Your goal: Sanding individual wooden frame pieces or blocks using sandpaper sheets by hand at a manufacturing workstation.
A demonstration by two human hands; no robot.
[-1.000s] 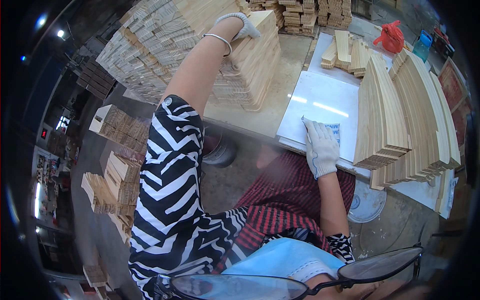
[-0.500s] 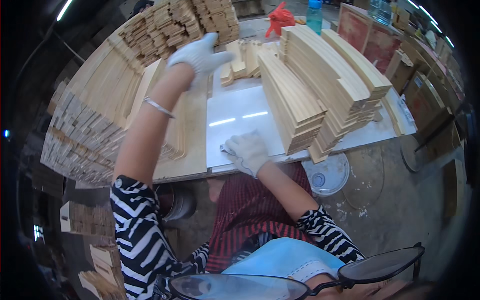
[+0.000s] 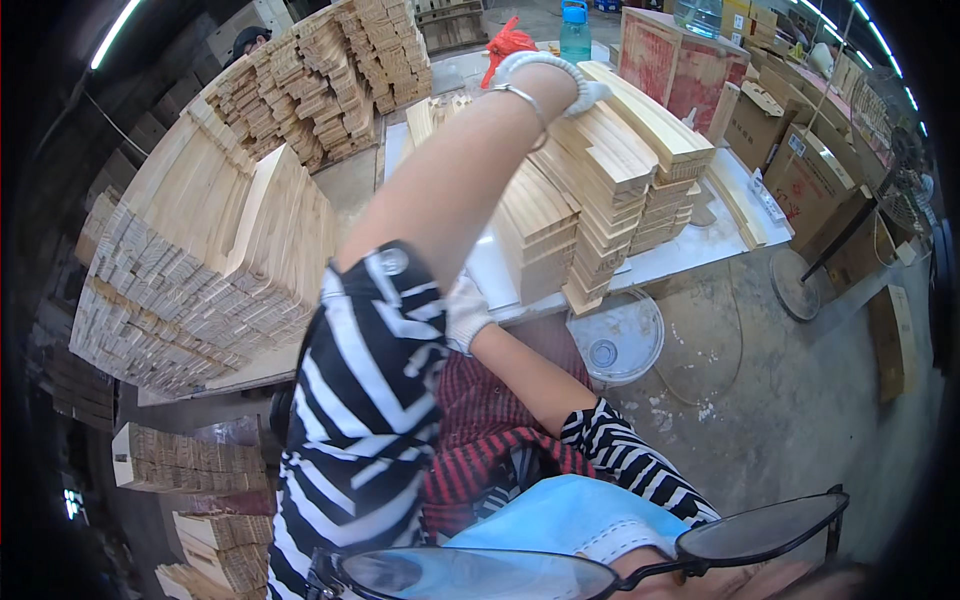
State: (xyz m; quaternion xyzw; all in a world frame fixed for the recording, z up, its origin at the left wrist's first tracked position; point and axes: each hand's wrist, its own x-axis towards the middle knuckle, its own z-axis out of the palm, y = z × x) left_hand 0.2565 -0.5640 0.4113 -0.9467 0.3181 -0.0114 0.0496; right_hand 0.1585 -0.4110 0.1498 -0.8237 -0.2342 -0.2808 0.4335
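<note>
My left hand point(image 3: 566, 76), in a white knitted glove, reaches across to the far end of the right-hand stacks of pale wooden boards point(image 3: 618, 150). Its fingers are mostly turned away, so their grip is hidden. My right hand point(image 3: 465, 312), gloved too, rests low at the near edge of the white sheet point(image 3: 497, 285). The left sleeve and forearm cover its fingers. Beside it rises a stack of narrow boards point(image 3: 545, 225), ends toward me. Shorter wood pieces point(image 3: 425, 118) lie beyond, partly behind my left forearm.
Large board stacks point(image 3: 200, 260) fill the table's left side, with more point(image 3: 320, 80) at the far left. A red bag point(image 3: 508, 45) and a blue bottle point(image 3: 575, 35) stand at the back. A white bucket point(image 3: 618, 340) sits below the near edge. Cardboard boxes point(image 3: 810, 185) stand right.
My left hand has swung from the left side of the table to the far end of the right stacks. Its arm now crosses in front of my right hand. The view has shifted.
</note>
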